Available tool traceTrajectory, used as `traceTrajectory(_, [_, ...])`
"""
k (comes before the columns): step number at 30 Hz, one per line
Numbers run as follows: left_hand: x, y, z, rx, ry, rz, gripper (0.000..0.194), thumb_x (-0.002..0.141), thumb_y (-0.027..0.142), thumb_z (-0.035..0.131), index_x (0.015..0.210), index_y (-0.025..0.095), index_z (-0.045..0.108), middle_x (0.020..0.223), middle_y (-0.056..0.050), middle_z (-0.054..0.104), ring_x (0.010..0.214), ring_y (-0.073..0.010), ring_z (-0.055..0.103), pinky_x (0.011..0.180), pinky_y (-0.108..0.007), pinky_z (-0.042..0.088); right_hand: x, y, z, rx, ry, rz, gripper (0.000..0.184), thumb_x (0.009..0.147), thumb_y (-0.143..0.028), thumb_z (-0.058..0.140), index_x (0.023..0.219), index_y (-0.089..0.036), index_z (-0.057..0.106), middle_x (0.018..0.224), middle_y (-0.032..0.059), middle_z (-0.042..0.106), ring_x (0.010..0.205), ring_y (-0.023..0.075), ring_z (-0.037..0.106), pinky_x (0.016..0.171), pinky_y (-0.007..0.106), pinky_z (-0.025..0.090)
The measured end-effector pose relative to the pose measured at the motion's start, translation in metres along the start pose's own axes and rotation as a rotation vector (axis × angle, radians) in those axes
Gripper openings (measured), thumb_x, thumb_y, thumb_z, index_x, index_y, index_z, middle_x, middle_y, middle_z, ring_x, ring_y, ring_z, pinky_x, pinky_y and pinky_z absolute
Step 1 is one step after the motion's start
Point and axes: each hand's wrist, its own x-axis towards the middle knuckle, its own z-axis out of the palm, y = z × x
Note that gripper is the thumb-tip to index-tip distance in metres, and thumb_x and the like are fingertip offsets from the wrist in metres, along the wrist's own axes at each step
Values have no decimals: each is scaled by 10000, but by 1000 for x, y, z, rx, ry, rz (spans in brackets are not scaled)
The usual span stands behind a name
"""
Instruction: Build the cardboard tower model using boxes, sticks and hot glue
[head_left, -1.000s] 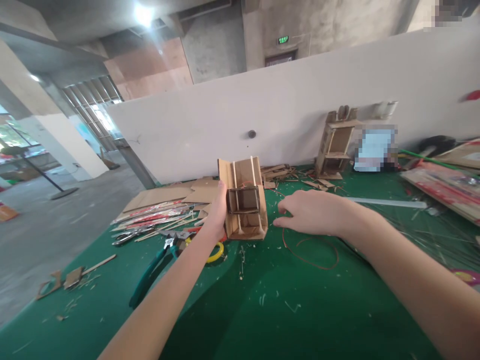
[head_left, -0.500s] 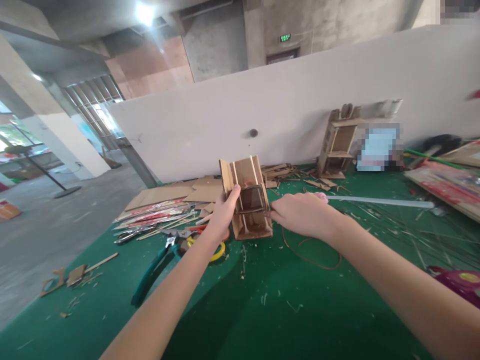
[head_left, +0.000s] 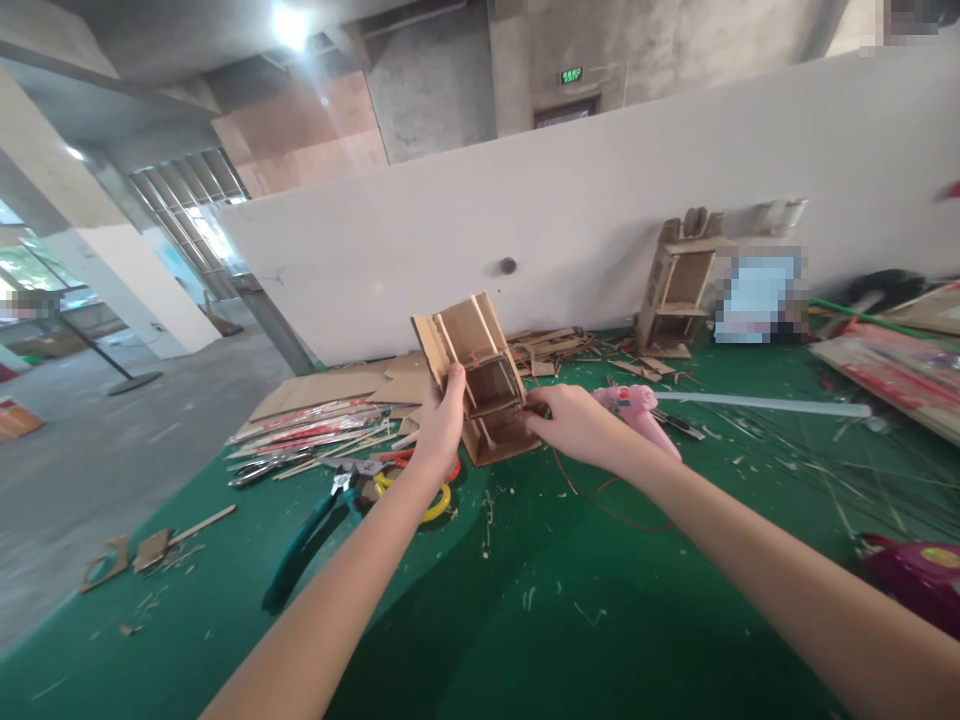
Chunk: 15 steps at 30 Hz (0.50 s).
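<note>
A small cardboard box frame (head_left: 501,440) with open compartments and pale wooden sticks is tilted up off the table. My left hand (head_left: 442,415) grips its left side, thumb on the front. My right hand (head_left: 566,425) is closed in a pinch at the frame's right edge, on a thin red wire (head_left: 574,490) as far as I can see; the fingertips partly hide it. From under that hand the wire loops onto the green table. A pink glue gun (head_left: 637,405) with a long clear glue stick (head_left: 765,402) lies behind my right wrist.
Green-handled pliers (head_left: 300,550) and yellow-handled scissors (head_left: 436,503) lie left of my left forearm. Cardboard sheets (head_left: 330,390) and scraps line the white partition (head_left: 390,250). Another cardboard frame (head_left: 675,285) stands at the back right. A purple tape measure (head_left: 911,580) sits at the right edge.
The cardboard frame has moved left and slightly up, and leans further left. Both hands have shifted left with it, and more of the pink glue gun shows.
</note>
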Motion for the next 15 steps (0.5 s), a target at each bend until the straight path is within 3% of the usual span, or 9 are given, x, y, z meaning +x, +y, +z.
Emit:
traceTrajectory(3, [-2, 7, 2, -25, 75, 21, 570, 842, 613, 514, 1296, 274, 455, 1404, -55, 498, 1297, -216, 464, 1078, -338, 377, 8, 9, 16, 376, 87, 36, 192, 777, -316, 529, 737, -175, 653, 664, 22, 636, 619, 158, 557, 574, 267, 381])
traceTrajectory(5, [-4, 11, 3, -37, 63, 48, 553, 845, 598, 522, 1284, 266, 463, 1389, -62, 509, 1271, -212, 489, 1063, -330, 391, 10, 14, 25, 486, 103, 49, 212, 771, -350, 537, 707, -174, 636, 653, 12, 618, 638, 158, 555, 593, 267, 392])
traceTrajectory(11, [-7, 14, 4, 31, 39, 93, 494, 850, 560, 537, 1220, 235, 501, 1292, -89, 570, 1221, -219, 522, 1018, -332, 412, 7, 17, 30, 548, 88, 86, 218, 749, -358, 557, 637, -173, 582, 601, -16, 551, 583, 125, 489, 553, 249, 364])
traceTrajectory(15, [-7, 10, 3, 80, 56, 120, 456, 849, 508, 559, 1203, 223, 516, 1242, -85, 595, 1188, -218, 534, 1016, -338, 397, 5, 16, 31, 571, 41, 123, 207, 737, -355, 594, 743, -152, 636, 643, -5, 590, 548, 111, 474, 515, 242, 362])
